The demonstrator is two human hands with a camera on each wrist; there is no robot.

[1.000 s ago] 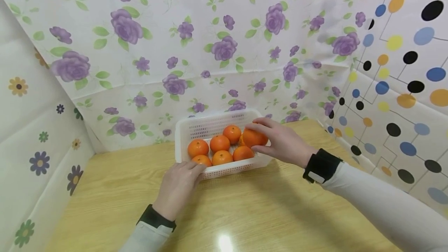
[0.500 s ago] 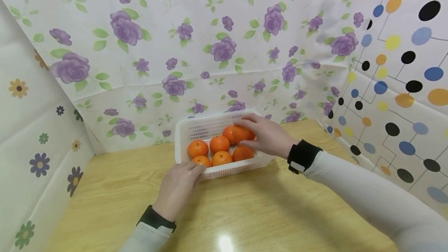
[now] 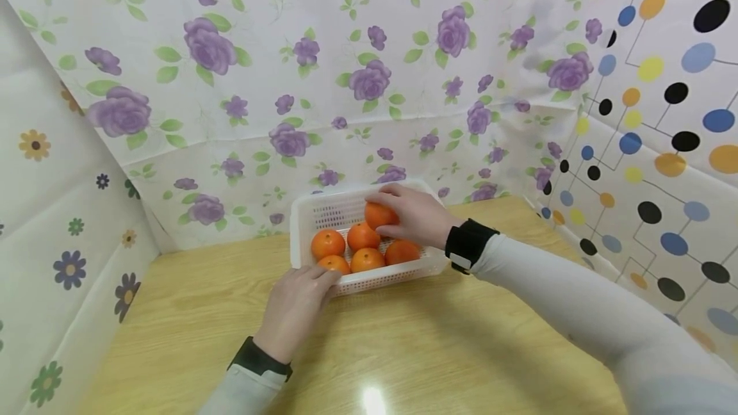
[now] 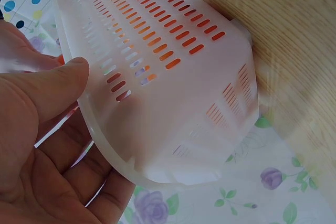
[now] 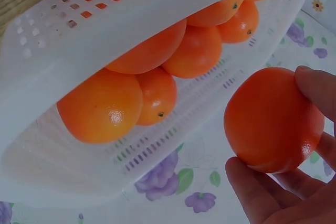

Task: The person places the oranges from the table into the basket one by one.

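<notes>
A white perforated plastic basket (image 3: pixel 375 282) holds several oranges (image 3: pixel 368 259). My left hand (image 3: pixel 296 303) grips its front left corner; in the left wrist view the thumb (image 4: pixel 55 87) lies against the rim and the fingers curl on the other side. Over the back of the basket, my right hand (image 3: pixel 418 215) holds an orange (image 5: pixel 273 121) between thumb and fingers. In the right wrist view this orange is apart from those in the basket. The right hand hides part of the basket's right side in the head view.
The basket stands on a wood-grain table (image 3: pixel 369 344), close to the back sheet (image 3: pixel 323 82) with purple flowers. A sheet with coloured dots (image 3: pixel 663 146) bounds the right side, and a flowered sheet (image 3: pixel 52 223) the left.
My right hand has moved left across the basket with the orange in its grasp. My left hand stays at the front left corner, and the basket has not visibly moved.
</notes>
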